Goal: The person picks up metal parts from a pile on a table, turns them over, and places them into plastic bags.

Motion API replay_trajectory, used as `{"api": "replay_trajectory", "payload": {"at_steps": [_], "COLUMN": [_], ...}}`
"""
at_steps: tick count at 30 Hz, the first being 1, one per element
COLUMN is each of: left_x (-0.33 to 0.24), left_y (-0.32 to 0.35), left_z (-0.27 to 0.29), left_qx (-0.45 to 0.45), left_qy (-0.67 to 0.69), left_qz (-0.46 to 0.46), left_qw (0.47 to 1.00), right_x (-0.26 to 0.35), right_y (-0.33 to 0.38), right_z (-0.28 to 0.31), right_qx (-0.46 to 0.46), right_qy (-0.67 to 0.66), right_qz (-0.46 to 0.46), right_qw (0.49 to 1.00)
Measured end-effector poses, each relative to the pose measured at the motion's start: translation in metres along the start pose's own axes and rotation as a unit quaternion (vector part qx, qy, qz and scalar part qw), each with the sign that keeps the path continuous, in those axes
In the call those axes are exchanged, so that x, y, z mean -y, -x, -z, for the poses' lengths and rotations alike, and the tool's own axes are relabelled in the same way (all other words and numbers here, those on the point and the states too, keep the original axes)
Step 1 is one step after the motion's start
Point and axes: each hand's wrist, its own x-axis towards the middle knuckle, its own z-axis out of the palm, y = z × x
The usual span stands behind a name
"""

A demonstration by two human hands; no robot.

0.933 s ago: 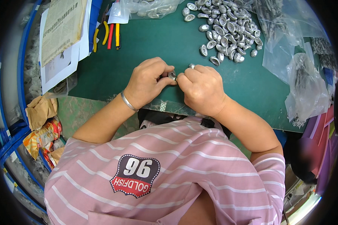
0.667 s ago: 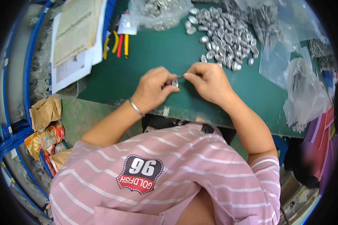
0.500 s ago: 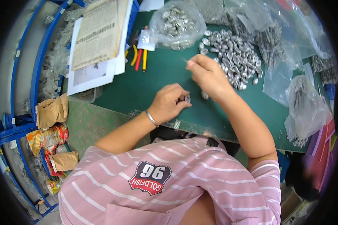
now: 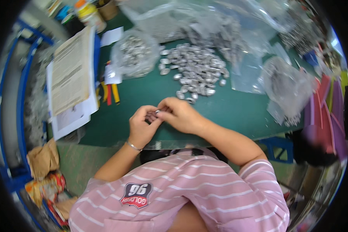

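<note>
Two hands meet over the near edge of the green mat (image 4: 228,112), fingertips together. Left hand (image 4: 142,127) is curled, fingers closed around a small metal part (image 4: 157,111); only a sliver of the part shows between the fingertips. Right hand (image 4: 180,115) is also curled, thumb and fingers pinched in at the same spot, touching the left hand's fingertips. Cannot tell whether the right hand has its own piece or just grips the same part. A thin bracelet (image 4: 133,145) sits on the left wrist.

The part is held just above the mat, near the middle, close to the body.

Just beyond the right hand lies a loose pile (image 4: 194,73) of silver shells, spread on the mat; the nearest ones are just beside the right knuckles. Far left of the pile is a clear bag (image 4: 134,55) of similar silver pieces. More clear bags lie far and right, one crumpled bag (image 4: 288,87) well apart to the right with small metal bits in it.

Left of the mat is a paper stack (image 4: 70,77), tilted. Beside it, between paper and pile, are tool handles (image 4: 109,92) in yellow and red. Near left, off the mat, sits crumpled brown paper (image 4: 42,159).

The person wears a pink striped shirt (image 4: 205,193).
</note>
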Motion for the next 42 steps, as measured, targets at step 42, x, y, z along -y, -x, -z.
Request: {"api": "replay_trajectory", "payload": {"at_steps": [42], "left_x": [-0.028], "left_y": [-0.013], "left_z": [-0.039], "left_qx": [0.266], "left_qy": [-0.167], "left_qz": [-0.166], "left_qw": [0.935], "right_x": [-0.038], "right_y": [0.083], "right_z": [0.07], "right_qx": [-0.258], "right_qy": [0.172], "right_qz": [0.017], "right_qw": [0.951]}}
